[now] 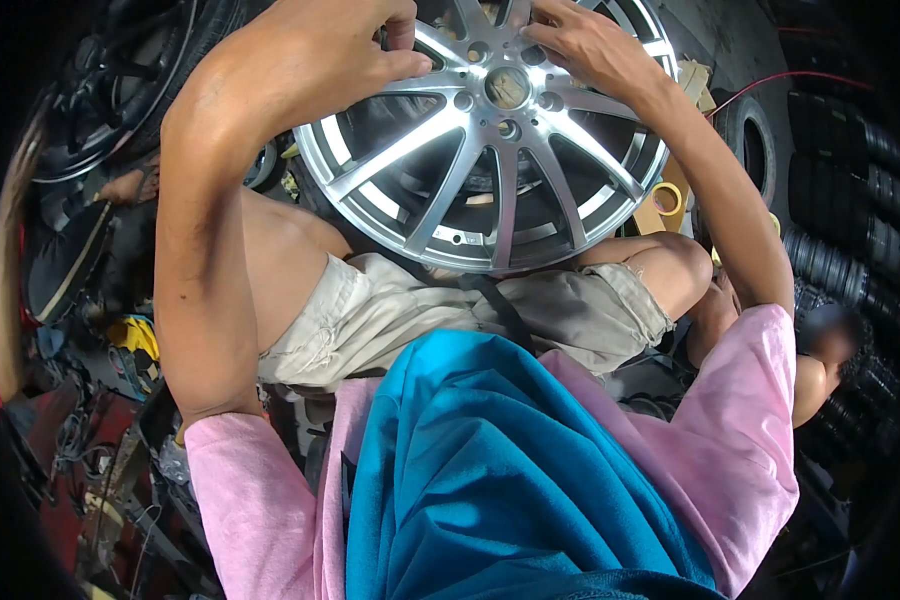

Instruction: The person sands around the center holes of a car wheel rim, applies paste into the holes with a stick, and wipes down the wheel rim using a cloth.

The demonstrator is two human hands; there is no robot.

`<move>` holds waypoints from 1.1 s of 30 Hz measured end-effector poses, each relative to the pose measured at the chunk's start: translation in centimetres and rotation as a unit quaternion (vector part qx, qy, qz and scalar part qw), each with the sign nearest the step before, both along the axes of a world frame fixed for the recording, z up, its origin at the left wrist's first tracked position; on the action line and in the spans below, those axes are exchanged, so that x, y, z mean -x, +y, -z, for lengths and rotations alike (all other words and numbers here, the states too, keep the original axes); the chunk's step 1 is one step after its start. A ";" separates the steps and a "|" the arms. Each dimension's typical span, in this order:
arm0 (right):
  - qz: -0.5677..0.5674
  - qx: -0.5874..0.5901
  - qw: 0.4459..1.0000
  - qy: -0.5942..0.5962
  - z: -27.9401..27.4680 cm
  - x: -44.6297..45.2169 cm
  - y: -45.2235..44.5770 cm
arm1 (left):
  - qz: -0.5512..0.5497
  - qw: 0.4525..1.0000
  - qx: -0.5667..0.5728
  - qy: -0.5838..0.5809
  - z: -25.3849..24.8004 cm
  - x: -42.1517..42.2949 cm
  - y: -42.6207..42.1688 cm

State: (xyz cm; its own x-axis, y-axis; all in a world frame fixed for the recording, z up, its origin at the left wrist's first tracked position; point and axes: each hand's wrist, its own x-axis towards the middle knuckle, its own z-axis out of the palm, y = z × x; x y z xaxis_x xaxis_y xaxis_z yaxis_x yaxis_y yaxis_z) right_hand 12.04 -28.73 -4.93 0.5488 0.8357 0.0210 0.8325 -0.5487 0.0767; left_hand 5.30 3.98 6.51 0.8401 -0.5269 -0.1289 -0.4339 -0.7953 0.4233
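Note:
A silver multi-spoke alloy wheel rim (505,200) leans across my lap, its machined face up toward me and its top cut off by the frame edge. My left hand (375,50) is at its upper left, fingers curled and thumb resting near a spoke; part of that hand lies outside the view. At the upper right, my right hand (585,45) has its fingers bent together against a spoke close to the hub. Whatever either hand pinches is hidden or too small to name. Bolt holes ring the open centre bore.
Rolls of yellowish tape (666,198) lie right of the rim. A dark wheel with a tyre (120,75) stands at the upper left. A tyre (750,150) and stacked dark tyres (835,265) line the right, where another person (815,350) sits. Tools and clutter (100,470) cover the lower left.

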 end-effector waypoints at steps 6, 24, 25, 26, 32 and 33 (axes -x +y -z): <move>-0.111 0.071 0.990 -0.056 -0.6 -1.7 1.8 | 0.007 0.998 0.006 -0.060 0.3 0.6 -0.1; 0.188 -0.079 0.974 0.100 -1.6 5.8 -4.2 | 0.018 0.998 0.017 -0.065 1.0 0.7 0.3; 0.189 -0.091 0.974 0.082 -1.5 6.5 -4.5 | 0.020 0.996 0.021 -0.088 1.1 0.5 0.2; 0.190 -0.092 0.974 0.082 -1.0 6.9 -4.8 | 0.022 0.993 0.026 -0.111 1.1 0.3 0.0; 0.243 -0.118 0.957 0.105 0.1 7.8 -5.0 | -0.062 0.987 -0.048 0.139 -1.5 -0.7 -1.7; 0.243 -0.119 0.957 0.105 0.1 7.8 -4.8 | -0.042 0.991 -0.040 0.122 -1.1 -0.6 -1.4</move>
